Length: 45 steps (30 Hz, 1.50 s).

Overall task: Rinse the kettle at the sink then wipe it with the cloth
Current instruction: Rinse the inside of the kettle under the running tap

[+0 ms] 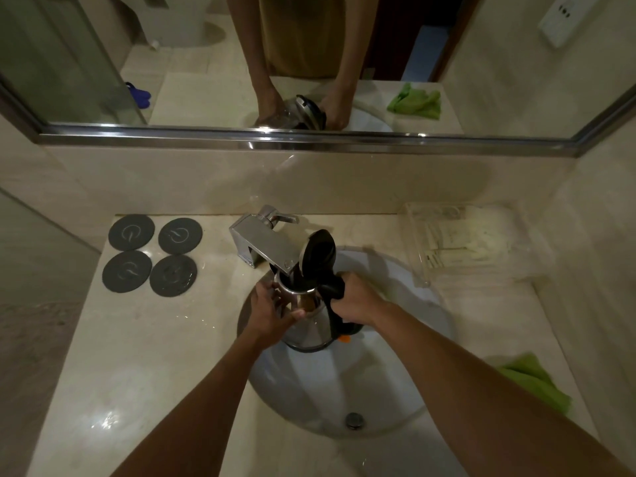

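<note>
The stainless-steel electric kettle (309, 321) is being held over the sink basin (395, 373), at the basin's 11 o'clock edge, with its black lid (318, 251) standing hinged open and its mouth sitting directly beneath the chrome faucet spout (265, 246). Whether water is running cannot be told.

The right hand (354, 301) is gripping the kettle's black handle, its grip closed with fingers curled fully round it. The left hand (272, 309) is bracing the kettle's steel body just below the rim, its grip partly closed, fingers and thumb curving against the metal.

The green cloth (537, 383) is lying crumpled on the desk (137, 356) at 3 o'clock from the basin, well apart from the kettle. Four dark round coasters (151, 256) are sitting in a square at 10 o'clock. A clear plastic tray (475, 242) holding white packets is sitting at 1 o'clock. The drain plug (354, 420) is lying at the basin's 6 o'clock. The mirror (206, 63) above is reflecting both hands, kettle and cloth.
</note>
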### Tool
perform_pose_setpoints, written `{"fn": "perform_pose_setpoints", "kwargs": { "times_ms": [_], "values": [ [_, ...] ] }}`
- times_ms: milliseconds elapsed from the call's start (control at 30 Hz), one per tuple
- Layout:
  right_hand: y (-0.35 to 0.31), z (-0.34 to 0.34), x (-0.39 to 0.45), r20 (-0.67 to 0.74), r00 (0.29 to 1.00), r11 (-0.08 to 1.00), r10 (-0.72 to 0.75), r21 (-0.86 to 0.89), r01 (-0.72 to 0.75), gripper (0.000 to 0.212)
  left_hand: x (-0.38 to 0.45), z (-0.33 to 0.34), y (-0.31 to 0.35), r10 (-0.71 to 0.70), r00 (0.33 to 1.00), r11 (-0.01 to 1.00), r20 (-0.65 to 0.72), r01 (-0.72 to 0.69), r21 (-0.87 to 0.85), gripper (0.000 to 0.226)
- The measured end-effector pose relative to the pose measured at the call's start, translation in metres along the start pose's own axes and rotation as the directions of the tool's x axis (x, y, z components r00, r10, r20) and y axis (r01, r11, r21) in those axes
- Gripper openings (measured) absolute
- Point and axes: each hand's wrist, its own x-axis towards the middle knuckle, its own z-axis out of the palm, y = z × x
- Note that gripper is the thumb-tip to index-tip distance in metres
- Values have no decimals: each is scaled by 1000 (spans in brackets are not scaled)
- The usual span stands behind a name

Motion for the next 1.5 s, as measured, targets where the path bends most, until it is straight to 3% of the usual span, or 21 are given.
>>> {"fn": "perform_pose_setpoints", "kwargs": {
  "times_ms": [200,400,700,933,1133,1500],
  "values": [
    [12,6,-3,-10,1000,998,1,69,0,11,-1,0,-1,-31,999,999,30,31,20,99],
    [14,11,-9,-21,1000,999,1,54,1,15,-8,3,-1,-31,999,998,22,30,48,83],
    [5,8,-3,13,1000,999,-22,-31,22,28,-10,0,-7,-13,1000,998,-24,15,66,76],
    [1,5,2,-4,1000,999,-19,-42,19,19,-4,2,-6,20,998,997,-53,-16,73,78],
    [1,2,3,6,1000,999,-23,-33,23,17,-2,0,-3,-55,998,998,-8,55,35,89],
    [3,1,1,-2,999,998,-45,-33,45,11,-11,-2,2,-86,996,988,-23,88,127,95]
  ]
}}
